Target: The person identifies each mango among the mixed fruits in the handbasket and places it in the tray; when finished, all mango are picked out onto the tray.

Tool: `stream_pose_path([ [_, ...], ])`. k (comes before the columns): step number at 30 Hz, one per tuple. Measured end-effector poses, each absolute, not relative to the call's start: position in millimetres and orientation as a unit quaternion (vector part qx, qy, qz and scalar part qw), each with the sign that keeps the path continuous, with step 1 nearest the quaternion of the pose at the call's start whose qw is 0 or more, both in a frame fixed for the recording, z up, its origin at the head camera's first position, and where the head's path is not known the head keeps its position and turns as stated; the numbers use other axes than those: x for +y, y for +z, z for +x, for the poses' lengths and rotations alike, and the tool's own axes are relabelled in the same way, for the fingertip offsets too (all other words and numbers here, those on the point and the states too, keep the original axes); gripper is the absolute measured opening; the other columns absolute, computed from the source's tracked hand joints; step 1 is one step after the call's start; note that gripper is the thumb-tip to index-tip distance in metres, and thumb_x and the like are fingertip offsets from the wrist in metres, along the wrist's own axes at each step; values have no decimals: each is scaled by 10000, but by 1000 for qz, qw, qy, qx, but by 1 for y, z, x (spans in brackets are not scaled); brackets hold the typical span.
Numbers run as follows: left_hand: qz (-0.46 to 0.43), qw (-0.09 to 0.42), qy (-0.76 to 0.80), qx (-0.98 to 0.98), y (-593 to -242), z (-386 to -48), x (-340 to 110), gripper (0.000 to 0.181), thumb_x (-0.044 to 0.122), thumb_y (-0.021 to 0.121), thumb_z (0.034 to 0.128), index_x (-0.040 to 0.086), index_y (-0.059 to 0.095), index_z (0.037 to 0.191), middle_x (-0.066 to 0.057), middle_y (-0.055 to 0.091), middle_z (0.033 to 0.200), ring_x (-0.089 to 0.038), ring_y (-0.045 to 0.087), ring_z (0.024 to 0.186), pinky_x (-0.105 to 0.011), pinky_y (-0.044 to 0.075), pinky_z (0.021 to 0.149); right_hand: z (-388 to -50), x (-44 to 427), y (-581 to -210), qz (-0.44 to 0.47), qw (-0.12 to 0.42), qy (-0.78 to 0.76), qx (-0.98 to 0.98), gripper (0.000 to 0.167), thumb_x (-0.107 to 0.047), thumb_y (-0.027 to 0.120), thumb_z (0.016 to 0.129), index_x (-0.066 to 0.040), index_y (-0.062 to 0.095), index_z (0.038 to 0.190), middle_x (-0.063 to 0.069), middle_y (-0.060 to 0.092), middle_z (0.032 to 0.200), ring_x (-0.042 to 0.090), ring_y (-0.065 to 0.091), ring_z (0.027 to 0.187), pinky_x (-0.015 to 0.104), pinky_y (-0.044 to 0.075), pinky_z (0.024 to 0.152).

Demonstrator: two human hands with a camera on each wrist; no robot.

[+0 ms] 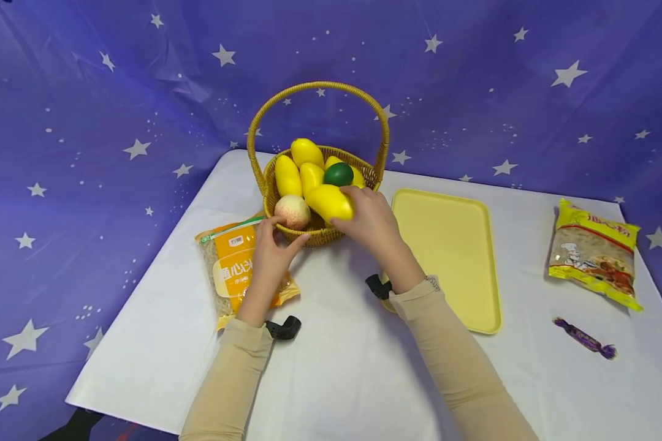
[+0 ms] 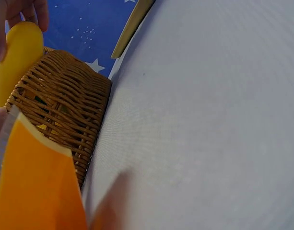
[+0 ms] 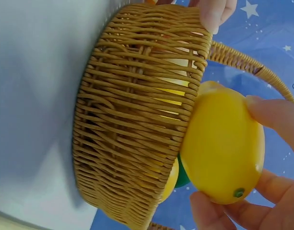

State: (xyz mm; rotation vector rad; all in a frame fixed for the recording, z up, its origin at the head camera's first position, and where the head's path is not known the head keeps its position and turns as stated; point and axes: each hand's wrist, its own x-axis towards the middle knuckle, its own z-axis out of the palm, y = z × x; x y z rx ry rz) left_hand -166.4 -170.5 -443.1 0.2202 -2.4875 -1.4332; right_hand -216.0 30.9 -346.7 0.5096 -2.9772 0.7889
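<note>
My right hand (image 1: 372,223) holds a yellow mango (image 1: 329,203) over the front rim of a wicker basket (image 1: 325,239). In the right wrist view, fingers and thumb lie around the mango (image 3: 223,143), whose small green stem spot shows. My left hand (image 1: 270,257) grips the basket's front-left rim, with the thumb on its outer side, close to a pale pinkish peach (image 1: 292,212). Inside the basket lie several more yellow mangoes (image 1: 288,176) and a dark green rounded fruit (image 1: 339,174). The basket's bottom is hidden by the fruit.
An orange food packet (image 1: 234,266) lies under my left forearm, left of the basket. To the right are a pale yellow tray (image 1: 447,257), a yellow noodle packet (image 1: 594,254) and a purple wrapped candy (image 1: 583,338). The basket's tall handle (image 1: 320,84) arches above. A starry blue cloth hangs behind.
</note>
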Motion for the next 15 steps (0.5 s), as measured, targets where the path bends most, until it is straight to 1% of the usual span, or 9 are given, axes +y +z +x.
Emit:
stream_pose_path([
  [4,72,128,-499,-854,-444,-166,-169,710,575,719,782,156,456,1292,-94,386,1357,-250,451,1225,-395,387,1013,-213,35,-352,149,9,289,-946,706,-391,784,787,-112,521,1379,136,557,1229,328,490,1041,441,419,862],
  [7,70,127,-500,-853,-445,-167,-168,724,588,714,779,153,453,1296,-92,387,1358,-246,455,1228,-388,392,1012,-212,38,-355,138,11,320,-937,725,-381,796,778,-109,512,1387,141,533,1231,322,477,1045,447,420,854],
  [12,72,126,-503,-852,-445,-167,-168,720,595,710,778,163,452,1292,-81,384,1367,-241,447,1242,-379,382,1022,-211,42,-363,130,28,363,-922,732,-376,803,771,-107,510,1385,140,521,1280,314,469,1130,452,404,917],
  [15,76,126,-506,-850,-445,-166,-171,717,599,710,776,169,452,1289,-73,375,1380,-237,433,1251,-378,372,1031,-210,46,-368,127,39,388,-912,728,-367,811,761,-99,518,1372,127,531,1259,289,477,1123,435,407,921],
])
